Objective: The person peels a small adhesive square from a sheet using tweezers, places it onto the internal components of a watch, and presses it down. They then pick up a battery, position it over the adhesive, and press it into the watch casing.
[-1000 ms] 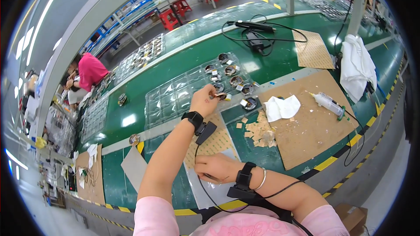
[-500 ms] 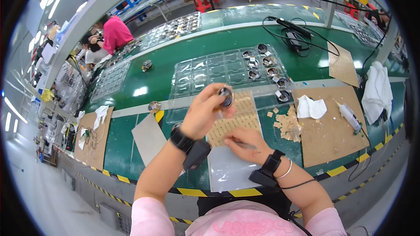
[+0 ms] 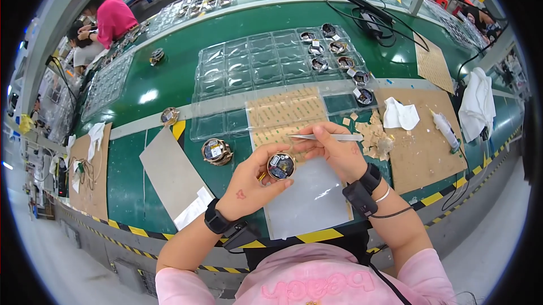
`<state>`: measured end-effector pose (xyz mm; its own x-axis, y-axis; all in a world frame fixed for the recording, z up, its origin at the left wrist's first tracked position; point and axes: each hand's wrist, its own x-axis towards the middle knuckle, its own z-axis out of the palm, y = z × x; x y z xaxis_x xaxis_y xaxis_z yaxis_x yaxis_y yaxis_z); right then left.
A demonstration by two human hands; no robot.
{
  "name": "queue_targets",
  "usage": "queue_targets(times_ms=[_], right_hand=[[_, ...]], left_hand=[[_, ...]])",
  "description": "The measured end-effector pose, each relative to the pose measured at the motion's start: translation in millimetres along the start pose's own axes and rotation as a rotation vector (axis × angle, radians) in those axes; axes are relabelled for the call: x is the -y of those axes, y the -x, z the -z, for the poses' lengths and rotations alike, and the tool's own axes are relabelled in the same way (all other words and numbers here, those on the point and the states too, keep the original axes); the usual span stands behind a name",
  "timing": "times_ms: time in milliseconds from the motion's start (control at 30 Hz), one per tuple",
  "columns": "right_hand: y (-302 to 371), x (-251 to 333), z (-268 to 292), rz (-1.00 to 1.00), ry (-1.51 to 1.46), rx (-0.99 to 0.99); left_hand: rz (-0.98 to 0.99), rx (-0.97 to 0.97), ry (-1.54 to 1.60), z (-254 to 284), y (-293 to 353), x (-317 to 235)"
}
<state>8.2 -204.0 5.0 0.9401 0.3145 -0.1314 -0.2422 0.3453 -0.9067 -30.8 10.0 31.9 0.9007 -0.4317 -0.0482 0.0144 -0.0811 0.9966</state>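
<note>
In my left hand (image 3: 249,183) is a small round electronic module (image 3: 281,166), its dark face with small parts turned up, gripped at the rim. My right hand (image 3: 339,155) is closed around metal tweezers (image 3: 322,136), whose tip points left over a tan adhesive sheet (image 3: 285,113) printed with green marks. The module and the tweezers' tip are apart. Beneath both hands lies a translucent white sheet (image 3: 308,203). Another round module, perhaps a small stack (image 3: 216,151), sits on the green bench left of my left hand.
A clear compartment tray (image 3: 249,70) holds several round modules at its right end. Right of my hands are tan paper scraps (image 3: 373,135), a brown board (image 3: 421,161), a white cloth (image 3: 400,114) and a syringe (image 3: 445,130). A grey board (image 3: 175,172) lies left. A co-worker in pink (image 3: 113,19) sits far left.
My left hand has come down nearer, and the module's face is now turned up. My right hand has moved up and right, with the tweezers now pointing left. The view has shifted.
</note>
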Motion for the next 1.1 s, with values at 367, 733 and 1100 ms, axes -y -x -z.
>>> queue_targets(times_ms=[367, 733, 1100], right_hand=[[10.8, 3.8, -6.9, 0.055, 0.119, 0.107], [6.0, 0.1, -14.1, 0.381, 0.776, 0.221], [5.7, -2.0, -10.9, 0.22, 0.562, 0.237]], left_hand=[[-0.003, -0.036, -0.108, 14.4, -4.6, 30.5], [0.022, -0.029, -0.131, 19.8, -5.1, 30.1], [-0.063, 0.017, -0.152, 22.1, -4.4, 36.4]])
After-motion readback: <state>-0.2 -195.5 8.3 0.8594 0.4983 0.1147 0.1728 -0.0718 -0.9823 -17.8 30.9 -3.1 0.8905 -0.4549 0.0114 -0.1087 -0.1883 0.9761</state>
